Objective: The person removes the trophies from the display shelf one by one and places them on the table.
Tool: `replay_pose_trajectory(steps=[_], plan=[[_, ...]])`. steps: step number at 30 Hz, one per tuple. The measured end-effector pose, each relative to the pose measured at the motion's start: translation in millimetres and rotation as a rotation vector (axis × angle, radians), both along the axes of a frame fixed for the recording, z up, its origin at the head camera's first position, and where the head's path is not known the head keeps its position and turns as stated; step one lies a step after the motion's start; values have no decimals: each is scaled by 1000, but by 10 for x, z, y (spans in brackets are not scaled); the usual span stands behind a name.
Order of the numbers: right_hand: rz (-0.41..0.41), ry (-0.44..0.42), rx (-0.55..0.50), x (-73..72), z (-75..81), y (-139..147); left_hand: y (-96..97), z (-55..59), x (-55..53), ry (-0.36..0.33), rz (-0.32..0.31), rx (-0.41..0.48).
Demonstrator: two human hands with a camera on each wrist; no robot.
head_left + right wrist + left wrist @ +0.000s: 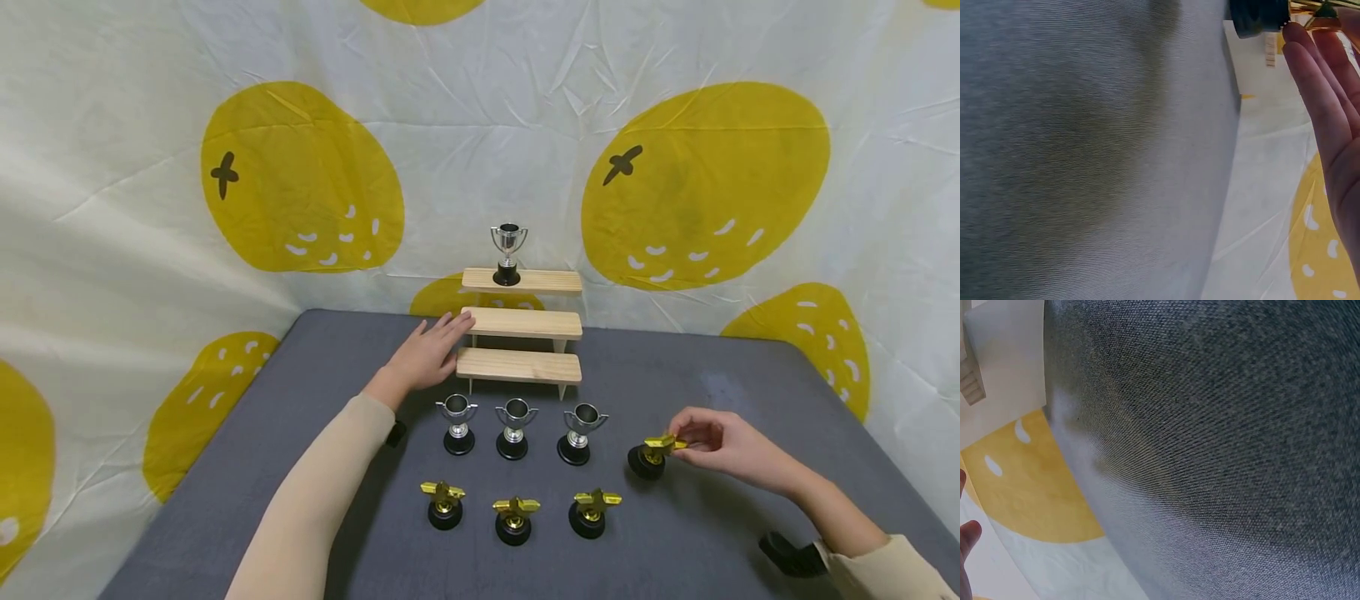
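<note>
My left hand [427, 354] reaches to the left end of a three-step wooden display stand [525, 322], fingers straight, fingertips at the edge of the middle step. With thumb and fingers, my right hand [738, 450] pinches the gold top of a small trophy [647, 462] with a round black base. That trophy is to the right of the others, its black base [1260, 17] showing at the top of the right wrist view. A silver cup trophy [508, 250] stands on the top step, left of its middle. In the left wrist view, only some fingertips [969, 536] show.
In front of the stand, three silver cup trophies [515, 427] form a row on the grey table [360, 533]. Nearer to me are three gold trophies [514, 522] with black bases. A white curtain [495, 125] with yellow fruit prints hangs behind the table.
</note>
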State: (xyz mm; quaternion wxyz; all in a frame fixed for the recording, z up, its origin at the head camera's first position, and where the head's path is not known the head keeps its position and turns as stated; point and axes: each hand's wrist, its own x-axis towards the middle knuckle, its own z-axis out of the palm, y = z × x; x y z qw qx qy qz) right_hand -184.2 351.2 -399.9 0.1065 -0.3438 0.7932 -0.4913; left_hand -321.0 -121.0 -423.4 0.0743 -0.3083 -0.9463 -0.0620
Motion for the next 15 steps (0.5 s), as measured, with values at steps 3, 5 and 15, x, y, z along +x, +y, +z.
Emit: replay_pose_trajectory(steps=[3,5,15], plan=[[44,-44,-14,34,-42,17,-2,-13,3,-1,-5,6],[59,-75,-22,58,-58,25,-5,-26,5,6,-7,9],[146,-262,-77,182,-141,28,4,-3,12,-2,7,8]])
